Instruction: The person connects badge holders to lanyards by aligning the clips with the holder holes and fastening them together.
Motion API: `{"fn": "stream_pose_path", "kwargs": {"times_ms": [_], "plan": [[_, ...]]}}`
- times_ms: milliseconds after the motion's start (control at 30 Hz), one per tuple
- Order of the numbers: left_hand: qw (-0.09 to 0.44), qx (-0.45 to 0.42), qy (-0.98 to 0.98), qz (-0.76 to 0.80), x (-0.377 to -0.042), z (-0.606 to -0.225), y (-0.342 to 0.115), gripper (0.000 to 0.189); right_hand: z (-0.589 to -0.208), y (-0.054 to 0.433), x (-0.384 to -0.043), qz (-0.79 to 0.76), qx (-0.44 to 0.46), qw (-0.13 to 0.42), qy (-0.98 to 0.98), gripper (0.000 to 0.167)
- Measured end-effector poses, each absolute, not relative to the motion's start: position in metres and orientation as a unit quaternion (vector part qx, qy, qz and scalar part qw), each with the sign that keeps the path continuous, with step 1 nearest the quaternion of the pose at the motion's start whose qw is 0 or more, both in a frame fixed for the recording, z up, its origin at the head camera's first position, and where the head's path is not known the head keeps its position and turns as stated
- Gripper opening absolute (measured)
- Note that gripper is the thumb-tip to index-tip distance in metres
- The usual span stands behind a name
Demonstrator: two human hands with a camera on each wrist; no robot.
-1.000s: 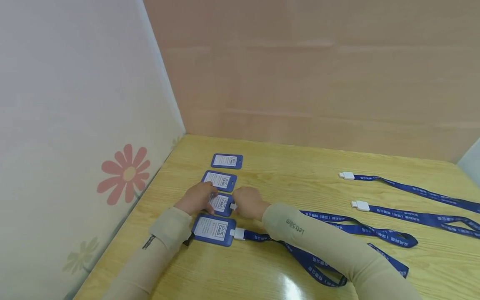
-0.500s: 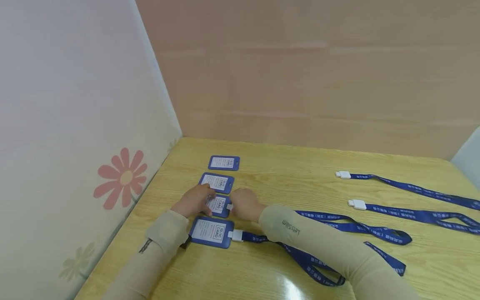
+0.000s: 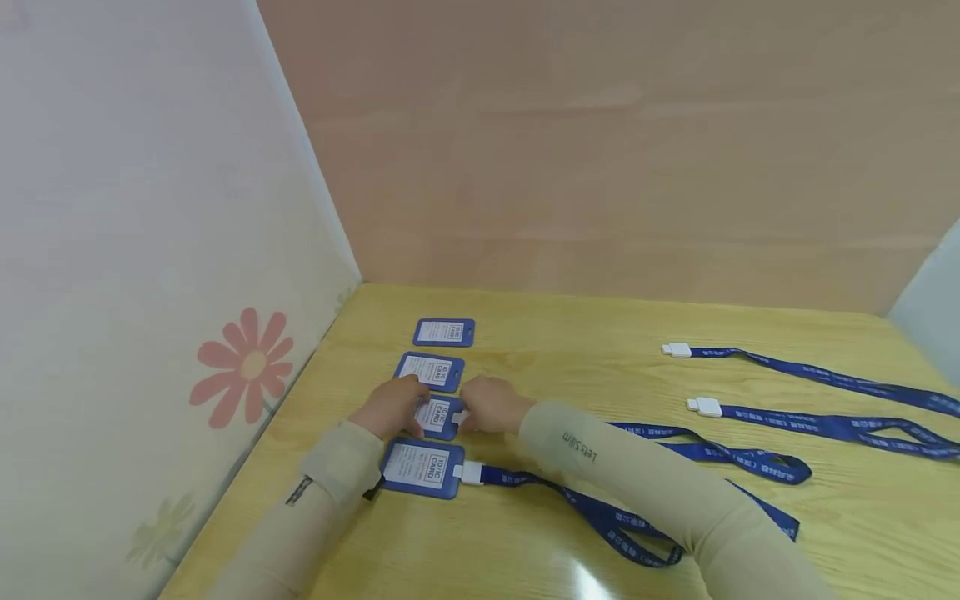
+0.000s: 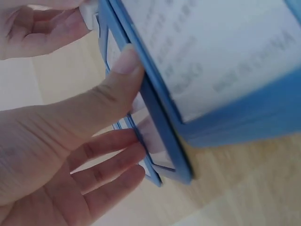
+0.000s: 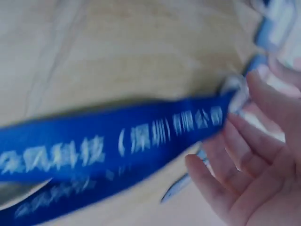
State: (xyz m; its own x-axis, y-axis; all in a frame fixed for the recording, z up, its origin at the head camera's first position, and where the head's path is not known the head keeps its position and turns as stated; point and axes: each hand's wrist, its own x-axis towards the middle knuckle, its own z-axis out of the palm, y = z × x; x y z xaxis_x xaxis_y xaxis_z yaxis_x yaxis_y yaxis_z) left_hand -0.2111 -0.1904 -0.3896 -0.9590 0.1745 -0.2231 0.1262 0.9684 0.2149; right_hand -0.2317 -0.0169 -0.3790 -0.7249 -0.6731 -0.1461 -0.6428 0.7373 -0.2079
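My left hand (image 3: 392,406) grips a blue ID card holder (image 3: 442,415) by its long edges, thumb on the near side and fingers on the far side. At the slotted right end of that holder, my right hand (image 3: 493,404) pinches the white lanyard clip (image 5: 237,89), mostly covered by the fingers in the head view. From this clip a blue lanyard (image 5: 113,136) with white lettering runs away beneath the right forearm. Just nearer lies another ID card holder (image 3: 423,468), with a white clip (image 3: 470,472) and its own lanyard joined to its end.
Two more card holders, one (image 3: 430,371) close behind the hands and one (image 3: 443,332) farther back, lie flat. On the right, two lanyards (image 3: 825,371) stretch out with white clips (image 3: 705,407) pointing left. A flowered wall (image 3: 247,367) borders the wooden table (image 3: 555,333) on the left.
The head view has shifted slightly. Both hands stay at the same card holder and clip, with only small finger movements; the other holders and lanyards have not moved on the table.
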Motion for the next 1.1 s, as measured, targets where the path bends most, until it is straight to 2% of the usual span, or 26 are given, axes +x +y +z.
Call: {"fn": "stream_pose_path", "kwargs": {"times_ms": [200, 433, 767, 900, 1100], "plan": [[0.122, 0.082, 0.986, 0.073, -0.211, -0.395, -0.202, 0.049, -0.356, 0.032, -0.242, -0.086, -0.362, 0.085, 0.924, 0.028], [0.128, 0.069, 0.986, 0.082, -0.202, -0.386, -0.224, 0.048, -0.333, 0.124, -0.254, -0.116, -0.295, 0.063, 0.946, 0.024], [0.154, 0.067, 0.982, 0.092, -0.194, -0.378, -0.24, 0.062, -0.352, 0.232, -0.249, -0.173, -0.215, 0.065, 0.959, 0.03], [0.164, 0.046, 0.979, 0.11, -0.197, -0.371, -0.243, 0.064, -0.366, 0.25, -0.252, -0.17, -0.204, 0.082, 0.96, 0.03], [0.125, 0.075, 0.981, 0.128, -0.214, -0.369, -0.242, 0.053, -0.386, 0.26, -0.259, -0.173, -0.196, 0.127, 0.957, 0.027]]}}
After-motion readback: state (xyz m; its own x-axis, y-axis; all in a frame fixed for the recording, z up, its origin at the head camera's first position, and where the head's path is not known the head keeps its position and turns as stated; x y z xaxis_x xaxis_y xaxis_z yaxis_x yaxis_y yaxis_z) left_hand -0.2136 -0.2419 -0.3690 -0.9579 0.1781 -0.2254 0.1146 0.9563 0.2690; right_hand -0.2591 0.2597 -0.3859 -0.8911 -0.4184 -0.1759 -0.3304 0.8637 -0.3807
